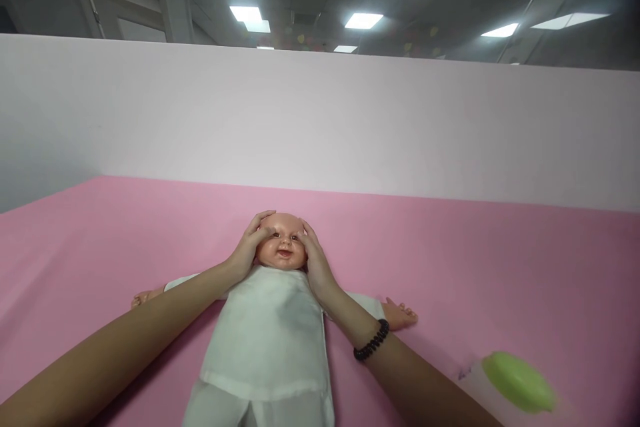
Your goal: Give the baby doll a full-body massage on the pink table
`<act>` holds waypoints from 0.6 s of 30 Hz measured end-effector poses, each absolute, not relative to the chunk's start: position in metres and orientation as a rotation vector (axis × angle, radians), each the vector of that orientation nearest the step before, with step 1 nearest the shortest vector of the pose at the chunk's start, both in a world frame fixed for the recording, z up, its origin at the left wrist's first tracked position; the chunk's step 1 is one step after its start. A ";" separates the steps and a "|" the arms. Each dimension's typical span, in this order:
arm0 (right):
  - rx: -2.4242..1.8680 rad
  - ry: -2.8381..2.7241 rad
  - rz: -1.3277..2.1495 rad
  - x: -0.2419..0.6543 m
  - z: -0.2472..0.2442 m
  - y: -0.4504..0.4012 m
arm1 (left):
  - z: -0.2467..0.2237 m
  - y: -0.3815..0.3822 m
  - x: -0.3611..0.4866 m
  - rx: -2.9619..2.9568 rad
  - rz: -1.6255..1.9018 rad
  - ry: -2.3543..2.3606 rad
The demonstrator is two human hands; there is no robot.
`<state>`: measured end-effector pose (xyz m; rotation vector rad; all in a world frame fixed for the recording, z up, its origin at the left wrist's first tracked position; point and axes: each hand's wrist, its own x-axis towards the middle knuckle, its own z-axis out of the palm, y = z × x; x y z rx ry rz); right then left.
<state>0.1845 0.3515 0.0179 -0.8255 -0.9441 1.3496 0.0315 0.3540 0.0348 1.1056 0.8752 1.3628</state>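
Note:
A baby doll [283, 255] in a white top and white trousers lies on its back, head away from me and arms spread out. My left hand [249, 240] cups the left side of its head, with the thumb by the eye. On the opposite side, my right hand [316, 259] holds the head the same way, its thumb close to the other eye. Both hands have curved fingers pressed against the head, and the fingertips are partly hidden behind it. A black coiled band [371, 341] circles my right wrist.
The doll lies on a pink padded surface [450, 260]. A white wall or panel [320, 120] rises behind it. At the lower right, beside my right forearm, is a pale container with a green cap [520, 381]. A doorway [127, 10] and ceiling lights show beyond the panel.

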 end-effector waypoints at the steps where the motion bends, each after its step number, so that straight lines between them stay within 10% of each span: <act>1: -0.833 -0.954 1.353 0.185 0.019 0.350 | 0.034 0.354 0.031 1.111 1.362 0.860; 18: -0.872 -0.913 1.402 0.185 0.022 0.350 | 0.031 0.358 0.033 1.043 1.398 0.886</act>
